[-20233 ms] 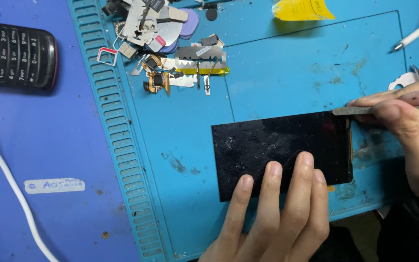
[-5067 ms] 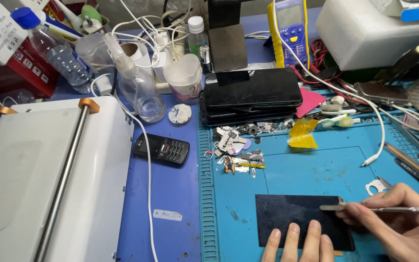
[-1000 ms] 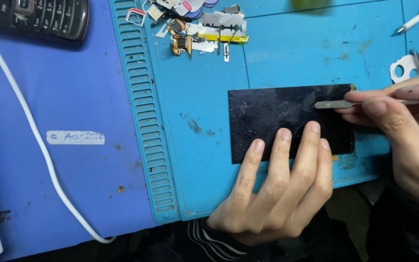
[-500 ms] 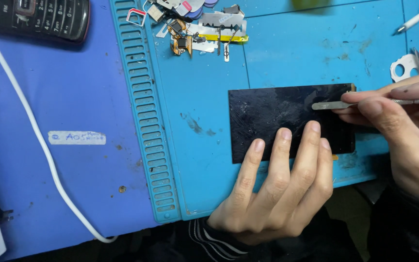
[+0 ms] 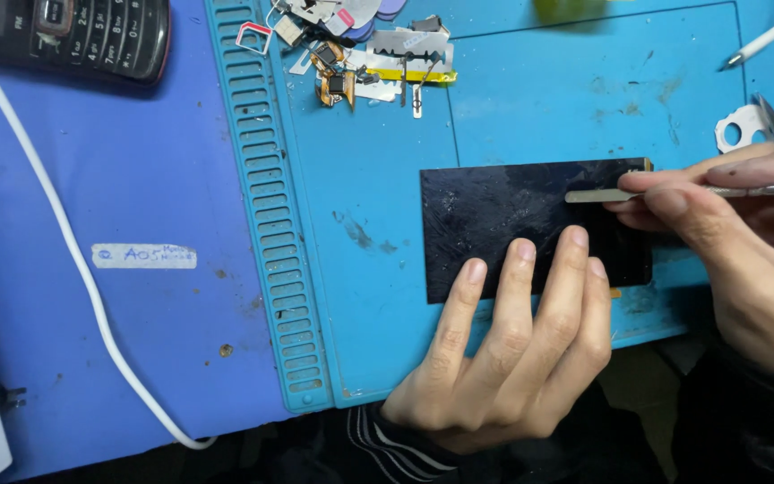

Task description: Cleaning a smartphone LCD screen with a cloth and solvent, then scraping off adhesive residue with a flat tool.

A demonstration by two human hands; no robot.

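— Head view, centre? Flat black glass panel [image 5: 530, 229], rectangular, smudged and scuffed, lying on the ribbed blue rubber mat [image 5: 360, 179].

— Left hand [image 5: 503, 350]? Spread flat, four fingertips pressing the panel's near edge, gripping nothing.

— Right hand [image 5: 736, 242]? Pinched shut around a thin metal blade tool [image 5: 611, 194], flat tip resting on the glass, perhaps scraping.

— Around? Small metal scraps [image 5: 360, 63] heaped at the mat's top, black keypad phone [image 5: 91, 36], smooth white cable [image 5: 73, 260].
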